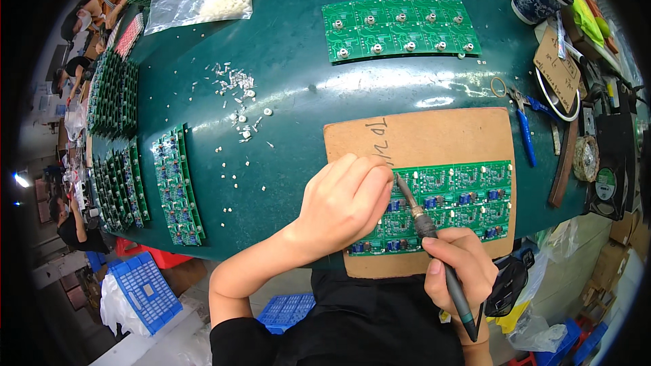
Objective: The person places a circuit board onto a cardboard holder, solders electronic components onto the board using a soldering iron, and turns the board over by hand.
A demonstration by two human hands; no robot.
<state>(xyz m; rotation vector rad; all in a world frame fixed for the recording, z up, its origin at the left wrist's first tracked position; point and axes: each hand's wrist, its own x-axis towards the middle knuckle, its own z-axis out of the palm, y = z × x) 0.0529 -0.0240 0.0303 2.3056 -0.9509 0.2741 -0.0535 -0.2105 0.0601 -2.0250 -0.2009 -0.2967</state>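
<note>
Your right fingers [449, 251] grip a soldering iron [424, 224] | your left fingers [373, 171] bunch near its tip, hold: can't tell | green circuit board [468, 213] beneath

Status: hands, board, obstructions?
Right hand holding soldering iron. Left hand curled, contents unclear. Circuit board on brown sheet; left hand hides upper left corner.

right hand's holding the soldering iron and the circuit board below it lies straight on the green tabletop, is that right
Not quite: the head view shows the circuit board lying on a brown sheet, not straight on the green tabletop. The right hand does hold the soldering iron.
</note>
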